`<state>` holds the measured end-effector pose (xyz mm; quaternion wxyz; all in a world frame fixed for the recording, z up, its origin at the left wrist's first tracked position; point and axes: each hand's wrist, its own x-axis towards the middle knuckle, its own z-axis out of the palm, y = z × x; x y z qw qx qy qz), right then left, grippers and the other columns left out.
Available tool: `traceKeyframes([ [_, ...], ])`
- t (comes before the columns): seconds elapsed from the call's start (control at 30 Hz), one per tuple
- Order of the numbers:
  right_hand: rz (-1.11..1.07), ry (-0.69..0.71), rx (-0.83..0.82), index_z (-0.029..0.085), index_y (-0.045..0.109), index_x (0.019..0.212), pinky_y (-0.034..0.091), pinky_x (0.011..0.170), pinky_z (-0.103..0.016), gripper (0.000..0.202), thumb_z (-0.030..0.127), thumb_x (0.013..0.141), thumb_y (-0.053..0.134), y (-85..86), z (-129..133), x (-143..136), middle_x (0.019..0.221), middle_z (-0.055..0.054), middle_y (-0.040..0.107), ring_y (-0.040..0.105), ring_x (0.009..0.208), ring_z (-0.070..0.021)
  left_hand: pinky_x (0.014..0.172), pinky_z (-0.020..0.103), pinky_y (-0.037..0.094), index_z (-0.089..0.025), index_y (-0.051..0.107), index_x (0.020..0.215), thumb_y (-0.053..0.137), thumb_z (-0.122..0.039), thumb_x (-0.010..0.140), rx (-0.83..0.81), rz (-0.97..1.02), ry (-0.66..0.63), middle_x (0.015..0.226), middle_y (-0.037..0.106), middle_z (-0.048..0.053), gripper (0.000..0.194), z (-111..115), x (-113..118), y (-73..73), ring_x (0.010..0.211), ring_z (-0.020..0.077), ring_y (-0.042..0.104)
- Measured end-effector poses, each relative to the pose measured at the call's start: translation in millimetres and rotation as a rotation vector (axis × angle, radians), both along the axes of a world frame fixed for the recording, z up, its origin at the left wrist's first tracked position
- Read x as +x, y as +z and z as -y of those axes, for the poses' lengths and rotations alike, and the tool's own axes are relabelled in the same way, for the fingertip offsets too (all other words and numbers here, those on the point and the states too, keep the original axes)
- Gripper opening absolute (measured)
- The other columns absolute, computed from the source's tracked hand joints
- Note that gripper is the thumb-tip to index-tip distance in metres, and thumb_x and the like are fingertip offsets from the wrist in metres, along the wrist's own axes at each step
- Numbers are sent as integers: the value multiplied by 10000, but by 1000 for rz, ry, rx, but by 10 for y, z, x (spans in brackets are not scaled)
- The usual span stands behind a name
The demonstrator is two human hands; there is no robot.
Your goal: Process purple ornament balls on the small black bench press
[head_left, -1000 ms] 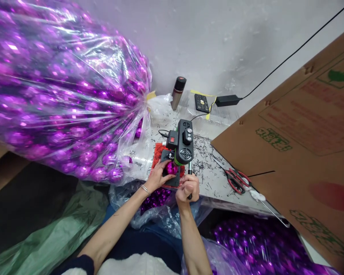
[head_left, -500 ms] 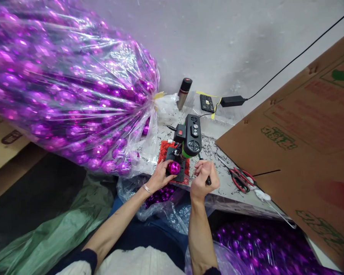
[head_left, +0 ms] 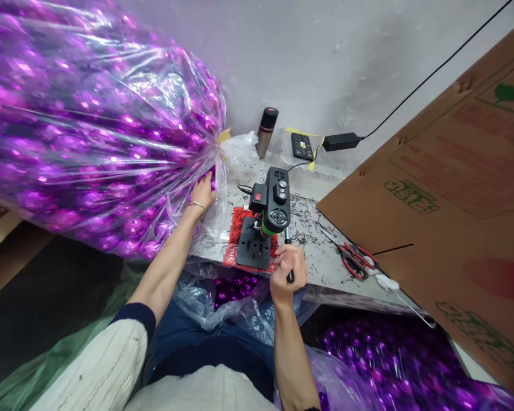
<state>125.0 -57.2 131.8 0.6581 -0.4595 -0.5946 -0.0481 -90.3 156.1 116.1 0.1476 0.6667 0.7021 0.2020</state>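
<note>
My left hand (head_left: 204, 192) reaches to the neck of the big clear plastic bag (head_left: 124, 165) full of shiny purple balls. Its fingers are stretched out against a purple ball (head_left: 213, 178) at the bag's mouth; the fingertips are partly hidden. My right hand (head_left: 289, 267) is closed round the black-tipped lever (head_left: 290, 276) of a small black bench drill press (head_left: 277, 200). The press's flat slotted base (head_left: 253, 251) is bare and rests on a red cloth (head_left: 236, 225).
Dark shavings litter the grey table (head_left: 312, 260). Red-handled scissors (head_left: 354, 260) lie to the right beside a large cardboard box (head_left: 445, 188). Behind the press stand a flask (head_left: 266, 132), a phone (head_left: 302, 146) and a power adapter (head_left: 342, 141). An open bag of purple balls (head_left: 235, 290) is at my lap.
My left hand has moved from the press base to the bag's mouth at the left. The purple ball it held on the base is gone from there. My right hand stays on the lever.
</note>
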Motion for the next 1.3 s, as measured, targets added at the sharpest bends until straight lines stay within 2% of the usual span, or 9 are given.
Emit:
traceKeyframes([
  [0.17, 31, -32, 0, 232, 494, 675, 469, 619, -298, 375, 187, 1041, 427, -17, -4, 5, 635, 19, 565, 615, 647, -139, 1104, 607, 465, -127, 438, 1529, 599, -79, 823, -84, -194, -76, 1668, 349, 258, 726, 4, 104, -2, 1431, 466, 467],
  [0.3, 11, -6, 10, 231, 509, 675, 470, 616, -297, 363, 173, 1028, 446, 8, -14, 0, 640, 18, 572, 612, 652, -141, 1058, 561, 509, -141, 402, 1551, 660, -154, 815, -151, -242, -123, 1582, 439, 249, 781, 41, -10, 43, 1310, 445, 588],
  [0.43, -53, 25, -18, 226, 518, 687, 466, 624, -289, 348, 156, 1022, 457, 109, -21, -7, 665, 18, 571, 599, 663, -131, 1086, 506, 499, -173, 508, 1471, 747, -252, 807, -156, -248, -130, 1484, 530, 216, 710, 95, -163, 116, 1283, 418, 621],
  [0.57, -47, 44, -43, 224, 522, 689, 469, 622, -293, 348, 183, 1029, 457, 192, -15, 9, 659, 22, 550, 590, 656, -132, 1100, 481, 497, -167, 557, 1394, 816, -341, 800, -1, -44, -36, 1328, 651, 174, 671, 293, -301, 213, 1262, 385, 639],
  [0.67, -37, 38, -48, 221, 525, 693, 462, 620, -291, 344, 182, 1029, 458, 209, -9, 12, 664, 20, 554, 590, 660, -131, 1096, 502, 520, -199, 534, 1400, 839, -472, 800, 140, 338, 25, 1310, 677, 138, 727, 645, -305, 239, 1254, 344, 650],
  [0.8, -71, 37, -40, 218, 517, 694, 447, 617, -283, 345, 158, 1028, 456, 220, -6, -7, 663, 23, 560, 579, 651, -122, 1027, 457, 591, -186, 527, 1429, 731, -522, 894, 29, 993, -90, 1329, 684, 170, 664, 1264, 4, 36, 1140, 268, 722],
  [0.9, -75, 36, -50, 218, 522, 691, 453, 614, -290, 349, 167, 1030, 457, 237, -2, -11, 658, 18, 563, 581, 645, -129, 1068, 462, 573, -175, 606, 1348, 674, -578, 901, -85, 1187, -100, 1304, 719, 154, 605, 1574, 356, -256, 1173, 279, 718],
  [1.1, -27, 33, -60, 222, 522, 700, 457, 616, -293, 340, 170, 1028, 450, 236, 15, 11, 673, 14, 575, 588, 654, -132, 1138, 464, 489, -220, 625, 1378, 659, -616, 916, -7, 925, -130, 1314, 726, 104, 609, 1646, 751, -693, 1264, 293, 657],
  [1.3, 13, 27, -61, 229, 511, 731, 440, 617, -296, 311, 137, 1021, 450, 210, 30, 23, 685, 16, 574, 586, 663, -131, 1156, 521, 410, -262, 612, 1421, 773, -516, 870, 93, 552, -161, 1288, 698, 122, 628, 1647, 851, -805, 1302, 327, 607],
])
